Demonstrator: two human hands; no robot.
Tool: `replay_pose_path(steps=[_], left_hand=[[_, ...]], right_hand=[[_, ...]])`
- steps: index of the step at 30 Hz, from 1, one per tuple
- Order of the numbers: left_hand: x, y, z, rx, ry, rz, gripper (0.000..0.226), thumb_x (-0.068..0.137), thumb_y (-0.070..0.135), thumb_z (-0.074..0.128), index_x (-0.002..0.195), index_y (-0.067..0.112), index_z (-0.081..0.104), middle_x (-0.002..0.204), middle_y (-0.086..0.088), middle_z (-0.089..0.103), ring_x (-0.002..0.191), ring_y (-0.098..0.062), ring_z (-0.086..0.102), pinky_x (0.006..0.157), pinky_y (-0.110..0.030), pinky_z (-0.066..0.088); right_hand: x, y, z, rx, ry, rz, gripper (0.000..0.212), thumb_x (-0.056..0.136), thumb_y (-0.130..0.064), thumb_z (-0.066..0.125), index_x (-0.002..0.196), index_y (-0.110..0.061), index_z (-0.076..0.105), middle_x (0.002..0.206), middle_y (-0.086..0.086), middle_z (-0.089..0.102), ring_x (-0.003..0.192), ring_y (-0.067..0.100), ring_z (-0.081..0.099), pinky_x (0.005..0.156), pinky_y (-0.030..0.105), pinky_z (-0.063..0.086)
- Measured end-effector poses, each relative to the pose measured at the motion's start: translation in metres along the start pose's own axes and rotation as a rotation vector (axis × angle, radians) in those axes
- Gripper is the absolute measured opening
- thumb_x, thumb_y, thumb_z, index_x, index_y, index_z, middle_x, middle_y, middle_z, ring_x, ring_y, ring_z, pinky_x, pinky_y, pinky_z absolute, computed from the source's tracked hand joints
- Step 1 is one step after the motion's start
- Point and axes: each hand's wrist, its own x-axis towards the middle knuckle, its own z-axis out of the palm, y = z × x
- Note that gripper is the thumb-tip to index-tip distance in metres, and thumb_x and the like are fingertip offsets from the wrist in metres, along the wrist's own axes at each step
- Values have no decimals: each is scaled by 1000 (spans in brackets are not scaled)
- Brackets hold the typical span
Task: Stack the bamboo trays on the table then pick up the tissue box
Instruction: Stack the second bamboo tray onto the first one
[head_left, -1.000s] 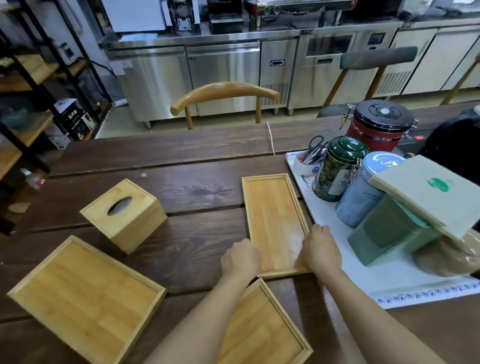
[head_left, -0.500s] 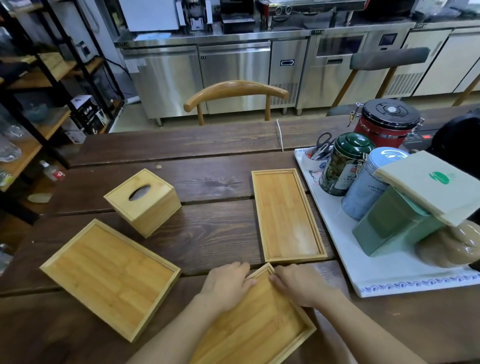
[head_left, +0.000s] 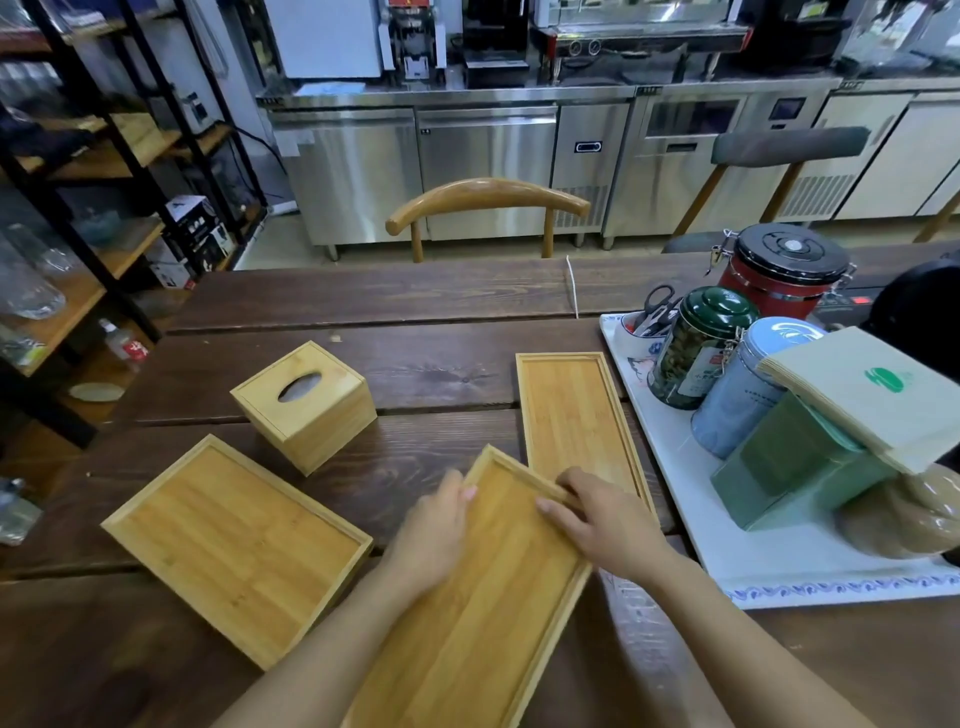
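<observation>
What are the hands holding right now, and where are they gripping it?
Both hands hold the near bamboo tray at its far end: left hand on the left rim, right hand over the far right corner.

Two bare forearms are showing from the bottom edge, both ending in bare hands: left hand (head_left: 434, 535), right hand (head_left: 605, 522). No sleeves are reaching into view on either arm; whatever is worn higher up is lying outside the frame. Nothing is being worn on the wrists or on the visible fingers (head_left: 555, 508), no gloves. Fingernails are looking short and plain where they are showing. The right forearm is appearing slightly blurred near the bottom edge.
</observation>
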Motion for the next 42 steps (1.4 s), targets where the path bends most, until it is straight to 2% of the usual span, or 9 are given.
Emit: replay_pose_path(steps=[6, 8, 12, 15, 17, 19, 23, 29, 42], left_hand=[[31, 4, -33, -220, 320, -236, 34, 100, 35, 29, 93, 8, 49, 82, -7, 57, 79, -29, 56, 69, -41, 43], [40, 10, -35, -360, 409, -338, 35, 100, 34, 29, 106, 6, 50, 92, -9, 58, 83, -26, 54, 71, -38, 41], [57, 24, -38, -663, 422, -476, 36, 99, 35, 35, 118, 8, 49, 106, -9, 58, 93, -23, 56, 78, -40, 46], [55, 36, -34, -945, 218, -385, 27, 97, 34, 44, 116, 17, 54, 104, -3, 65, 94, -20, 63, 77, -40, 53], [45, 42, -15, -860, 119, -251, 24, 96, 31, 46, 119, 28, 52, 105, 8, 65, 94, -10, 62, 71, -31, 50], [33, 44, 14, -802, 57, -140, 31, 96, 27, 46, 127, 35, 45, 112, 17, 60, 101, -3, 59, 78, -28, 49], [29, 52, 54, -800, 12, -157, 45, 99, 13, 36, 137, 37, 36, 114, 28, 51, 113, -1, 47, 98, -22, 35], [56, 66, 75, -690, 7, -258, 51, 99, 8, 31, 147, 26, 28, 147, 3, 43, 132, -15, 41, 114, -38, 32], [83, 70, 85, -644, 57, -311, 55, 98, 5, 28, 149, 26, 22, 153, 1, 35, 137, -17, 36, 115, -38, 31]], right_hand=[[-6, -13, -5, 605, 89, 163, 80, 65, -71, 51, 133, -35, 27, 95, -14, 57, 72, -12, 56, 61, 9, 44], [-11, -19, 4, 620, -50, 183, 87, 65, -76, 49, 138, -37, 20, 118, -18, 52, 93, -11, 53, 82, 17, 45], [-10, -15, 15, 539, -3, 232, 61, 92, -43, 43, 144, -20, 20, 144, -2, 38, 132, 16, 36, 107, 31, 30], [-1, -5, 6, 536, 128, 301, 38, 95, -32, 40, 128, -13, 43, 130, 3, 53, 119, 20, 49, 96, 27, 41], [5, 4, -3, 569, 204, 336, 15, 95, -29, 41, 101, -18, 50, 95, -4, 60, 88, 10, 55, 70, 11, 41], [12, 17, -12, 580, 273, 372, 15, 95, -28, 42, 92, -18, 52, 83, -6, 57, 80, 10, 55, 62, 13, 39], [24, 46, -20, 499, 344, 419, 20, 95, -28, 43, 93, -16, 58, 81, -6, 60, 79, 14, 55, 62, 25, 40], [46, 78, -18, 397, 332, 508, 28, 93, -18, 46, 73, -4, 60, 86, 14, 52, 77, 23, 45, 70, 30, 31], [72, 105, -9, 370, 251, 511, 24, 93, -20, 47, 76, -8, 60, 99, 13, 50, 84, 20, 46, 76, 29, 32]])
